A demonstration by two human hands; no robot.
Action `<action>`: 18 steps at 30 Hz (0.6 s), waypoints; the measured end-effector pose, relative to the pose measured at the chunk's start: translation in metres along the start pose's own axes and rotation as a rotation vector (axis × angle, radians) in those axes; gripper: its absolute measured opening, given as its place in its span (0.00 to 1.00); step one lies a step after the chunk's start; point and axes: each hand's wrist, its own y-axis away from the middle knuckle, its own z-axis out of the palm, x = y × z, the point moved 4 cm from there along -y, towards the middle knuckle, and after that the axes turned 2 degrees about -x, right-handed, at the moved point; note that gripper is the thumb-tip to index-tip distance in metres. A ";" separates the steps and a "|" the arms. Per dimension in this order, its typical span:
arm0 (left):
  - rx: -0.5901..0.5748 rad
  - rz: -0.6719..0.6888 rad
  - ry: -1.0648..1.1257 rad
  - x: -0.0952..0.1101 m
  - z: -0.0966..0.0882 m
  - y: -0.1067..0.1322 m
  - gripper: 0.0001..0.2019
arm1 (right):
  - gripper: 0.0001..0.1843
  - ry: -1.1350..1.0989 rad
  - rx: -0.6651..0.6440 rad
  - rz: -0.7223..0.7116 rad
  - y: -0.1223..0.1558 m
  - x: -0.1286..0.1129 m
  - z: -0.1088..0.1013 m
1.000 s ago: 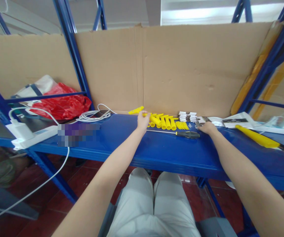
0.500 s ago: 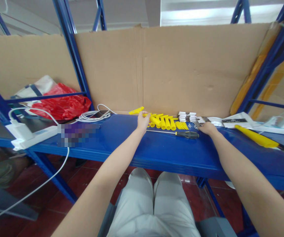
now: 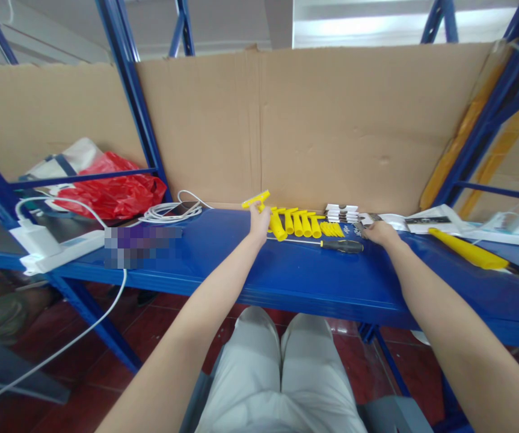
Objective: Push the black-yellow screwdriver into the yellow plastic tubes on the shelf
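A yellow T-shaped scraper [image 3: 256,200] is held by its handle in my left hand [image 3: 259,221], its wide head raised above the fingers toward the cardboard. Just right of that hand lies a row of similar yellow scrapers [image 3: 305,225], with a group of small yellow pieces [image 3: 331,229] beside them. In front of the row, a screwdriver [image 3: 342,246] with a black and yellow handle lies sideways. My right hand [image 3: 380,232] rests on the shelf with closed fingers at a small greyish piece, too small to name, next to a dark blue printed card [image 3: 348,230].
A stack of white packets [image 3: 342,213] stands behind the small pieces. To the right lie white papers [image 3: 435,220] and a larger yellow-handled tool [image 3: 469,249]. At left are a coiled white cable [image 3: 169,211], a power strip [image 3: 74,248] and a red bag [image 3: 112,186]. Cardboard [image 3: 331,126] walls the back.
The scraper in my left hand has turned and risen slightly to the right, its head now showing above the fingers. One scraper in the row shows more plainly. My right hand has hardly moved.
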 end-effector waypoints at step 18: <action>-0.207 -0.196 0.037 0.001 0.004 0.010 0.33 | 0.19 -0.238 -0.352 -0.560 0.046 -0.064 -0.017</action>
